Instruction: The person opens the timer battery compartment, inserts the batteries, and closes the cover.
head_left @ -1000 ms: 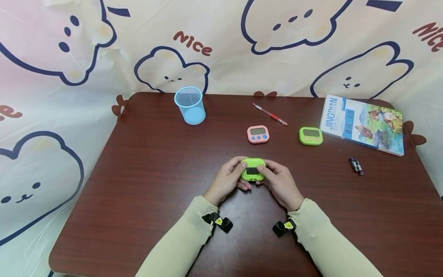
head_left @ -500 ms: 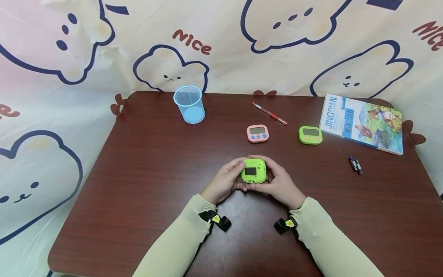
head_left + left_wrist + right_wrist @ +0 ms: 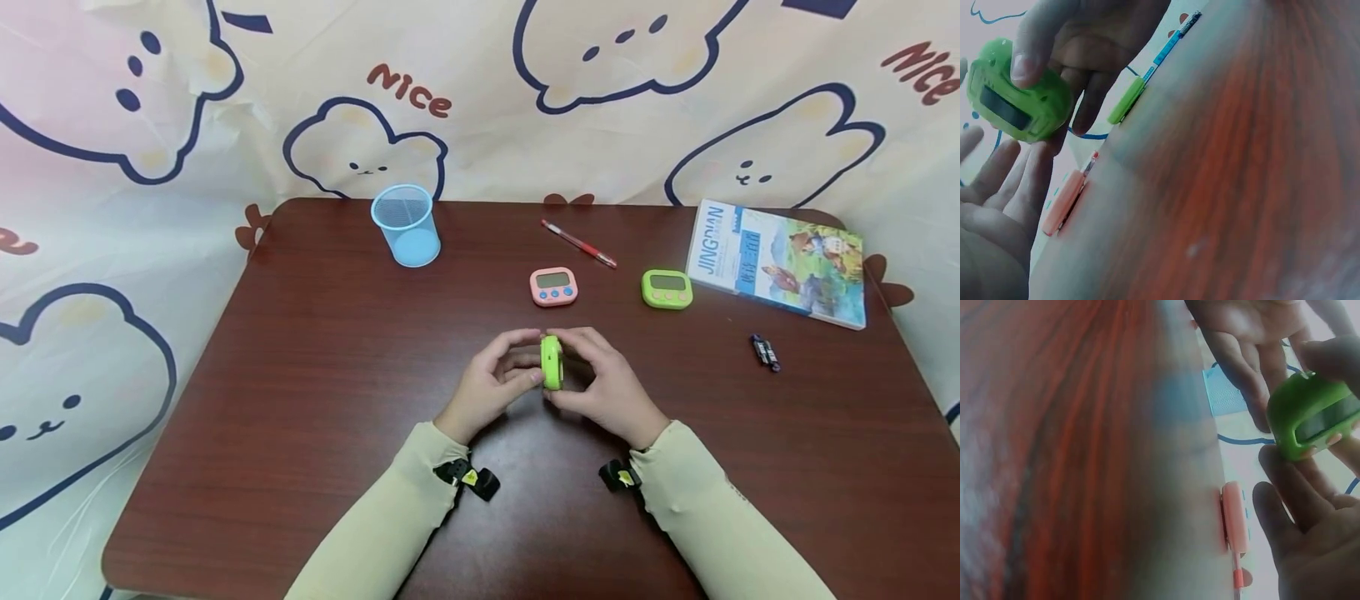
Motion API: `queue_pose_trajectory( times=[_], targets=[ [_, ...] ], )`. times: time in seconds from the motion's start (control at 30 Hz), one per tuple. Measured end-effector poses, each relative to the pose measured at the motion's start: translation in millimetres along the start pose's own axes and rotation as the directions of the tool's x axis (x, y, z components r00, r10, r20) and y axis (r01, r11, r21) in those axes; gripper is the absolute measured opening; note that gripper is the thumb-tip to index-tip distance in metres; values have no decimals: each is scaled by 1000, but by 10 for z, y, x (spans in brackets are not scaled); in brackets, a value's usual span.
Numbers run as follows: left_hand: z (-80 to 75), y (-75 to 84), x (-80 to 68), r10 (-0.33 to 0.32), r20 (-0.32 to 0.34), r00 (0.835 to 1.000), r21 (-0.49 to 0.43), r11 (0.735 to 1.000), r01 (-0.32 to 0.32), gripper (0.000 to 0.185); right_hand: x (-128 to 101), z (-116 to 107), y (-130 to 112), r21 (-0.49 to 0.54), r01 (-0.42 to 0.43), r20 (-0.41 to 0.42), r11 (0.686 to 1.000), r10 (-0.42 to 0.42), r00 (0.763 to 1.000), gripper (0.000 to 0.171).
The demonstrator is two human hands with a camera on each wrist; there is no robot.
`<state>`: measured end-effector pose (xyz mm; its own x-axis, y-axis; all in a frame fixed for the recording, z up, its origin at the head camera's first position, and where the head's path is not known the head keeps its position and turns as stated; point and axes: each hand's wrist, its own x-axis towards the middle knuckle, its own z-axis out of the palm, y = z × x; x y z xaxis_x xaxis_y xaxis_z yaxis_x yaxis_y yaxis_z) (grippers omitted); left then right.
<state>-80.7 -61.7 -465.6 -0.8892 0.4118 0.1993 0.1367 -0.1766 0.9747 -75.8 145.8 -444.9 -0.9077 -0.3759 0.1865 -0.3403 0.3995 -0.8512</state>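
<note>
The small bright green plastic timer [image 3: 552, 362] stands on its edge above the middle of the dark brown wooden table [image 3: 315, 367], well away from every table edge, with free surface all around. Its thin side faces the person, its long axis runs near to far, and its screen faces left. The right hand [image 3: 600, 385] pinches it, while the left hand [image 3: 495, 383] stays loose beside it, fingers relaxed.

The head camera looks forward and down over the whole desk [image 3: 337, 400], far edge at the top. Both wrist cameras sit low and close, skimming the desk surface toward that far edge. All three share the green timer [image 3: 552, 362] and the pink timer [image 3: 553, 287].
</note>
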Motion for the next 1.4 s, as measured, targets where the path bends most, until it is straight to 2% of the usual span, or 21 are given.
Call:
queue_pose_trajectory(
  times=[0.17,0.37,0.5,0.63,0.73,0.83,1.1,1.23,1.4],
  targets=[
    [15,-11,-5,30,49,998,-45,999,-28,67,-1,-2,-18,-70,9,8,998,-9,1000,74],
    [5,-21,7,28,32,999,-82,996,-25,68,4,-32,-5,-42,4,31,999,-3,1000,79],
    [-24,-38,4,10,8,1000,-158,987,-9,67,14,-62,56,125,-75,67,989,67,995,84],
    [-51,-30,-1,-18,-5,1000,-235,972,17,69,16,-79,127,337,-165,85,927,144,986,80],
    [-68,-17,-2,-40,-7,999,-258,965,37,68,17,-77,148,392,-170,61,904,159,985,76],
    [-82,-8,0,-67,5,998,-278,958,66,67,19,-71,142,404,-164,23,900,169,985,76],
    [-89,4,-3,-164,27,986,-373,914,162,67,2,-47,116,406,-144,-38,902,175,984,77],
    [-88,-6,2,-168,-11,986,-368,917,153,66,2,-33,127,427,-122,-69,896,167,984,75],
    [-88,-34,7,-175,-97,980,-385,914,125,45,-3,-28,132,470,-122,-128,874,204,971,52]
  ],
)
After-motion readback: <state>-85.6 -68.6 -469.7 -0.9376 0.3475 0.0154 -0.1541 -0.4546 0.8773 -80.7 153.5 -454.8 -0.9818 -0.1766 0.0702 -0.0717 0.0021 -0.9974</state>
